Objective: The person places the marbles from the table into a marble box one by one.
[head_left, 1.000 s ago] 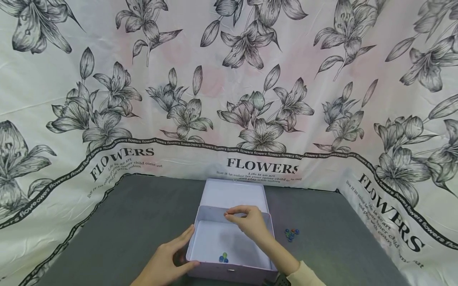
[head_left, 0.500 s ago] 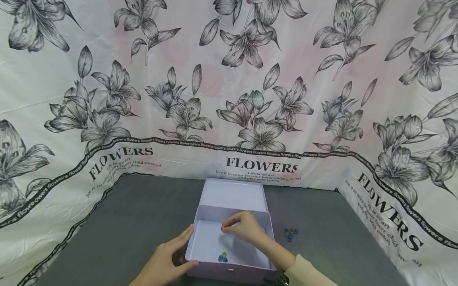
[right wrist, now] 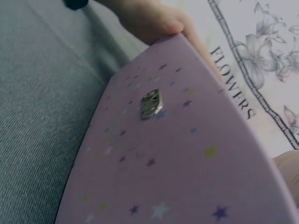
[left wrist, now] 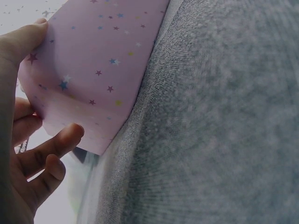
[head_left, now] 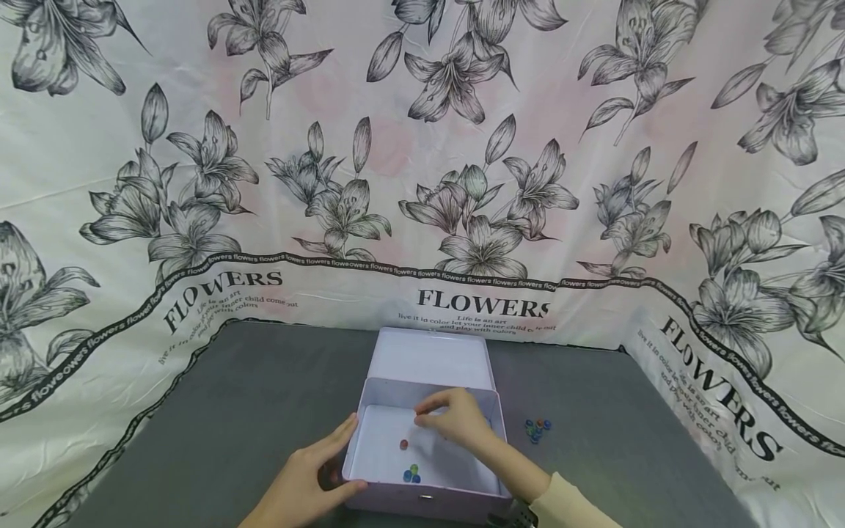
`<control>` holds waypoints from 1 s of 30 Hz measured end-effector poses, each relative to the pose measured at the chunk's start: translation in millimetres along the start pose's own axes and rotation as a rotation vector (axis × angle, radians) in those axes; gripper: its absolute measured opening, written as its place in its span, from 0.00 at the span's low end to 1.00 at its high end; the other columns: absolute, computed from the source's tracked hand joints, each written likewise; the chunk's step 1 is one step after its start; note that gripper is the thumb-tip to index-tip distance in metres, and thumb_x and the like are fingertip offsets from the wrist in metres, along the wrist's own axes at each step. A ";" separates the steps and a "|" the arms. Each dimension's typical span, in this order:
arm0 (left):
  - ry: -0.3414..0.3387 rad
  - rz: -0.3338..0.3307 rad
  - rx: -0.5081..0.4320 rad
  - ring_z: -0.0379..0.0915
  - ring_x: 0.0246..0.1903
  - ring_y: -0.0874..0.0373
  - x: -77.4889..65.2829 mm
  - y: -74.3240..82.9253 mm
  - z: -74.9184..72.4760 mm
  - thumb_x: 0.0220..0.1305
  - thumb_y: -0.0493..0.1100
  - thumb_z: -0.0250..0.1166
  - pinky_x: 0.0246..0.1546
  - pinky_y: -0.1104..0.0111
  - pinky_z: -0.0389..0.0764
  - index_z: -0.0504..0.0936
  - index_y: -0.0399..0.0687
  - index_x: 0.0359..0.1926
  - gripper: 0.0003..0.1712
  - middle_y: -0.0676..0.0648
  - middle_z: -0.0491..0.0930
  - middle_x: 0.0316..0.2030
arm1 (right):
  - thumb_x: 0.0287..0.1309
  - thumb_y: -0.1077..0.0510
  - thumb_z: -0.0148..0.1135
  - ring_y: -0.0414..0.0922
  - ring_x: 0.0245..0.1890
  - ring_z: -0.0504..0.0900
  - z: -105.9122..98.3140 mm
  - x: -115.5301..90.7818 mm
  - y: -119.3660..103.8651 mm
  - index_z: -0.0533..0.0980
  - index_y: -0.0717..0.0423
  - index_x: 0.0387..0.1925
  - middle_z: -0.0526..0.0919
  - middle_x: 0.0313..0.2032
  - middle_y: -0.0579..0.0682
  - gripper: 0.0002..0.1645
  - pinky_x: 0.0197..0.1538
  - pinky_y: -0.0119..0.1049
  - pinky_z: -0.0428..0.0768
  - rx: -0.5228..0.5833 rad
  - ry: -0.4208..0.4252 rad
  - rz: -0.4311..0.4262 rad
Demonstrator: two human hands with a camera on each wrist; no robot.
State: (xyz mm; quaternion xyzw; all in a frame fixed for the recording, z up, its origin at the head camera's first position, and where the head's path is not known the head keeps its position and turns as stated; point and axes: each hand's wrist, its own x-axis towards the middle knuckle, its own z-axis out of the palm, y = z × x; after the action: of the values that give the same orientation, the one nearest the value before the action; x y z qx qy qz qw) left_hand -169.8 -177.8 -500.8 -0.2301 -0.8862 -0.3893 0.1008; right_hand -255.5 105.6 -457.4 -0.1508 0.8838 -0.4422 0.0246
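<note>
A lilac box [head_left: 425, 506] with printed stars stands on the table, its lid [head_left: 432, 357] folded back. My left hand [head_left: 306, 469] holds the box's near left corner, thumb at the front and fingers along the left side. In the left wrist view the thumb [left wrist: 32, 37] meets the edge while some fingers curl off the wall. Over the box floor is my right hand [head_left: 458, 422], thumb and index finger close together with a small gap. A reddish marble [head_left: 404, 444] lies below and left of those fingertips. Blue and green marbles [head_left: 412, 475] sit together at the front wall.
Several mostly blue marbles [head_left: 536, 429] lie in a cluster on the grey tabletop [head_left: 290, 381], right of the box. A metal clasp [right wrist: 152, 103] is on the box's front. A flower-printed curtain [head_left: 370, 301] stands behind the table.
The reddish marble pinched in my right fingers has been let go and lies on the box floor. The right hand lowered into the box, then drew slightly right. The left hand stayed put.
</note>
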 end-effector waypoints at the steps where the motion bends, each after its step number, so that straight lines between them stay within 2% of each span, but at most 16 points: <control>1: -0.004 -0.006 -0.003 0.74 0.69 0.46 0.0 0.6 0.1 0.63 0.70 0.71 0.60 0.60 0.84 0.69 0.46 0.79 0.53 0.49 0.68 0.77 | 0.58 0.57 0.79 0.49 0.45 0.84 -1.0 -0.3 -0.2 0.90 0.56 0.40 0.92 0.41 0.48 0.10 0.32 0.38 0.84 0.015 0.003 0.010; 2: -0.007 -0.012 -0.007 0.73 0.69 0.46 0.0 1.1 0.1 0.63 0.70 0.71 0.60 0.60 0.84 0.69 0.47 0.79 0.53 0.49 0.68 0.77 | 0.59 0.56 0.78 0.47 0.43 0.83 -2.1 -0.6 -0.5 0.90 0.57 0.41 0.92 0.43 0.49 0.10 0.30 0.36 0.83 0.030 0.005 0.017; 6: -0.009 -0.014 -0.018 0.73 0.69 0.45 0.5 2.4 0.7 0.63 0.70 0.72 0.60 0.61 0.83 0.69 0.47 0.79 0.53 0.49 0.68 0.77 | 0.61 0.55 0.77 0.38 0.23 0.74 -8.0 -0.9 -1.6 0.90 0.57 0.43 0.91 0.49 0.52 0.12 0.24 0.30 0.74 0.117 0.027 0.049; 9: -0.003 -0.003 -0.020 0.73 0.69 0.44 0.9 2.2 1.4 0.63 0.68 0.72 0.60 0.59 0.83 0.69 0.46 0.79 0.52 0.48 0.68 0.77 | 0.63 0.55 0.76 0.35 0.15 0.67 -14.1 -2.6 -2.3 0.90 0.59 0.45 0.91 0.51 0.52 0.14 0.22 0.28 0.68 0.202 0.040 0.056; 12: 0.006 0.013 -0.011 0.73 0.69 0.44 0.9 1.0 2.0 0.64 0.68 0.72 0.61 0.57 0.83 0.69 0.46 0.79 0.52 0.48 0.68 0.77 | 0.63 0.54 0.76 0.35 0.15 0.66 -20.6 -6.7 -1.8 0.89 0.61 0.47 0.91 0.49 0.52 0.16 0.22 0.28 0.66 0.258 0.050 0.060; 18: 0.020 0.042 0.002 0.74 0.68 0.43 -0.9 -1.0 2.2 0.64 0.66 0.74 0.61 0.55 0.83 0.70 0.44 0.78 0.51 0.46 0.70 0.76 | 0.63 0.51 0.76 0.38 0.18 0.69 -31.4 -19.0 1.3 0.90 0.57 0.48 0.91 0.47 0.50 0.17 0.25 0.31 0.69 0.282 0.104 0.108; 25: 0.003 0.004 -0.013 0.73 0.69 0.42 -2.1 -1.0 1.6 0.64 0.62 0.76 0.62 0.53 0.82 0.69 0.44 0.78 0.50 0.47 0.69 0.76 | 0.63 0.55 0.77 0.37 0.16 0.64 -43.2 -27.2 6.1 0.89 0.59 0.50 0.91 0.45 0.51 0.17 0.26 0.30 0.67 0.354 0.166 0.126; 30: 0.005 -0.024 -0.023 0.72 0.70 0.45 -0.5 -1.3 2.5 0.62 0.63 0.76 0.63 0.51 0.81 0.70 0.46 0.78 0.51 0.50 0.68 0.76 | 0.62 0.56 0.77 0.37 0.17 0.65 -52.9 -32.2 14.8 0.89 0.58 0.49 0.89 0.41 0.48 0.16 0.24 0.29 0.64 0.368 0.218 0.142</control>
State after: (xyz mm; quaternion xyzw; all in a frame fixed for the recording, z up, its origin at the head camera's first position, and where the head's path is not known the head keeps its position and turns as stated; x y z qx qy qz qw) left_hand -170.0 -176.9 -503.5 -0.2195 -0.8841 -0.4012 0.0958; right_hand -237.8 164.2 -439.8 -0.0324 0.7941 -0.6067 -0.0129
